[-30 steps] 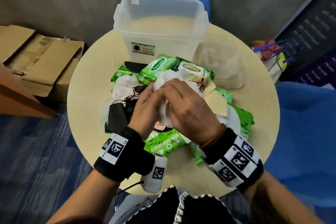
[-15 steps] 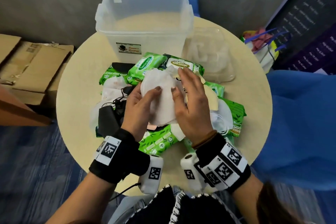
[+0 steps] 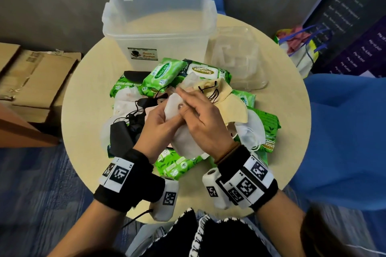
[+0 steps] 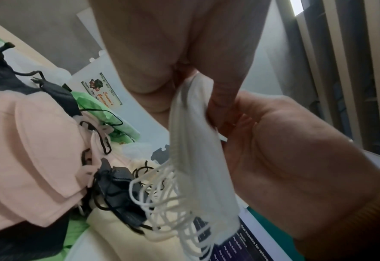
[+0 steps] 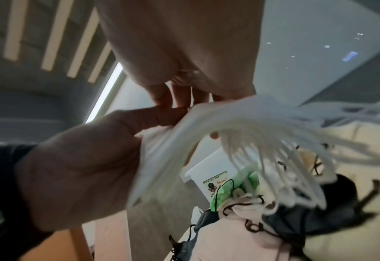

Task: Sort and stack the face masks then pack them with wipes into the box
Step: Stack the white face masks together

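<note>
Head view: left hand [image 3: 158, 125] and right hand [image 3: 205, 120] meeting above the round counter [image 3: 87, 98], fingers of both curled round one stack of white masks [image 3: 184, 142], thumbs pressing its top face. Left wrist view: ear loops [image 4: 162, 203] dangling from the stack's lower edge. Beneath: heaped black masks [image 3: 123, 137], a beige mask [image 3: 227, 106] and green wipes packs [image 3: 165, 73]. Behind the heap: clear box [image 3: 158, 27] upright, lid [image 3: 236, 58] just beside it.
</note>
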